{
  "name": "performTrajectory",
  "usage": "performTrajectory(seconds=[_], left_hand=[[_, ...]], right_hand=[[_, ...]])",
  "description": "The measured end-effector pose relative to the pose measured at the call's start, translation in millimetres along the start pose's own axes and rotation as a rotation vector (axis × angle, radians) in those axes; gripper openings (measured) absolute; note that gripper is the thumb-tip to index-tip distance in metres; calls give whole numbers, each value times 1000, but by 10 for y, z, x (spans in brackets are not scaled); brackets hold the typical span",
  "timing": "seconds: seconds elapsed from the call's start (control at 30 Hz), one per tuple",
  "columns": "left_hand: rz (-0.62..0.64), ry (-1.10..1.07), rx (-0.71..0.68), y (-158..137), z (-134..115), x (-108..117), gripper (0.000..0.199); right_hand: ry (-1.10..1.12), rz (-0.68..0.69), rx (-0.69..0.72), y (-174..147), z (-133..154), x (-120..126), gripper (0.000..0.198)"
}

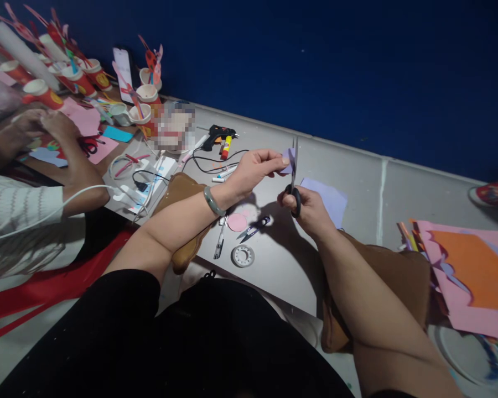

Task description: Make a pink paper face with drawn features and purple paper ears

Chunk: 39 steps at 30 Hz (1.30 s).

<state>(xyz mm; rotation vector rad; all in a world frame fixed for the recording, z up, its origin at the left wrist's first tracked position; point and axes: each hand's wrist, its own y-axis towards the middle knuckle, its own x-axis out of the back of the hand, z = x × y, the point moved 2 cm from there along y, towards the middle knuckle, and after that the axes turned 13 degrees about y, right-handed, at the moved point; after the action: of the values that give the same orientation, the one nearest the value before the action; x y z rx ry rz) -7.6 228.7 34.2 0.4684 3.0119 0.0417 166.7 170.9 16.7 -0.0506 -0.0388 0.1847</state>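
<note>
Pinched between the thumb and fingers of my left hand is a small piece of purple paper. My right hand grips black-handled scissors, their blades parted and pointing up at the paper's right side. Beneath and beyond my right hand lies a larger purple sheet on the grey table. Near my body rest a pink paper circle, thread snips, a pen and a white roll of tape.
A black glue gun, a glue stick and a power strip with cables lie left. Several paper cups stand behind them. A co-worker's hands are at far left. Coloured paper is stacked right.
</note>
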Motion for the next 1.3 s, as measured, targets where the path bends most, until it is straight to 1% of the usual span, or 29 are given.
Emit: performTrajectory(seconds=[0.2,0.37,0.5,0.8,1.07,1.2,1.3], left_hand=[[6,21,2,-1,-17,4,43],[0,3,0,3,-9,-6,48],[-3,-18,0,1,-7,-11,51],[-11,12,27,-10,-44,-16,48],[-20,43,15,3,-64,-3,47],[-10,56,19,15,-74,10,45],[-4,59,23,20,-89,26,48]], right_hand=[[12,3,23,2,-48,2,63],[20,-1,39,5,-73,-16,61],[17,1,49,1,-82,-11,61],[14,-9,58,4,-107,-4,68],[-8,2,34,11,-29,59,61],[-7,17,28,9,15,84,61],[-4,34,24,9,39,100,59]])
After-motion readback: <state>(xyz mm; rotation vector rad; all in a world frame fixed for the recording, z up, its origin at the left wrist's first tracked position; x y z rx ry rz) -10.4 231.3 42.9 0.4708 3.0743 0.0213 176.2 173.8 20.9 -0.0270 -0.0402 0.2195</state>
